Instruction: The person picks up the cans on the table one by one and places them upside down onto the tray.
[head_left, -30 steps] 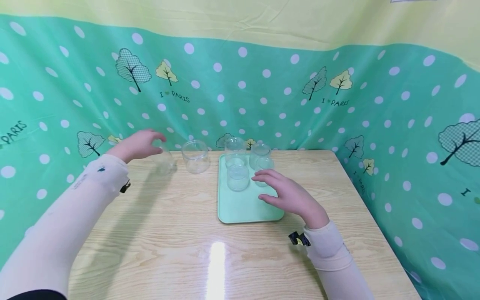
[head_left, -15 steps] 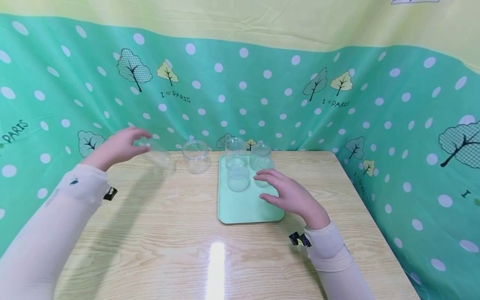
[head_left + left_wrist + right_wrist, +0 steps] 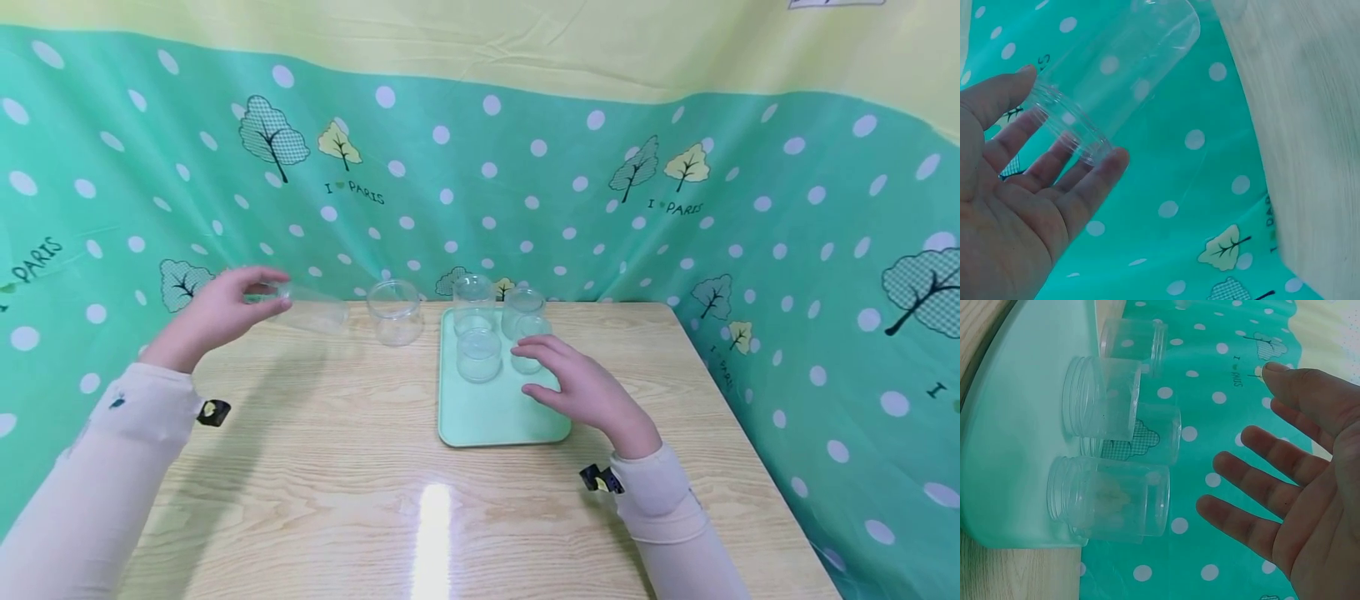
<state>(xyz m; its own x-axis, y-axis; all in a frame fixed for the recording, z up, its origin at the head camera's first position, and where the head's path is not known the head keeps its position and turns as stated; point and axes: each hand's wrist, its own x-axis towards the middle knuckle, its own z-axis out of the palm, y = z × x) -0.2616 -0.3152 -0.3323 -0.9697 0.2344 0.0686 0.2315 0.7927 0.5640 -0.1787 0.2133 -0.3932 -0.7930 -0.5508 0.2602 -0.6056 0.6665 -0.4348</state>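
Observation:
My left hand [image 3: 225,308] grips a clear plastic jar [image 3: 1129,69] by its threaded rim, thumb on one side and fingers on the other. The jar is tipped nearly on its side, its base pointing right in the head view. My right hand [image 3: 573,383] hovers by the tray with its fingers spread and nothing in them. Several clear jars stand on the pale green tray [image 3: 502,417], among them a front left jar [image 3: 478,357] close to my right fingertips. In the right wrist view, jars such as this one [image 3: 1110,494] have their threaded rims down on the tray.
Left of the tray another clear jar [image 3: 395,315] stands on the wooden table [image 3: 337,467], near its back edge. A green dotted curtain [image 3: 480,150] hangs behind the table and along its sides.
My left hand has moved left and a little toward me. The jar in it has tipped over from a steeper tilt to nearly level. My right hand has stayed in place.

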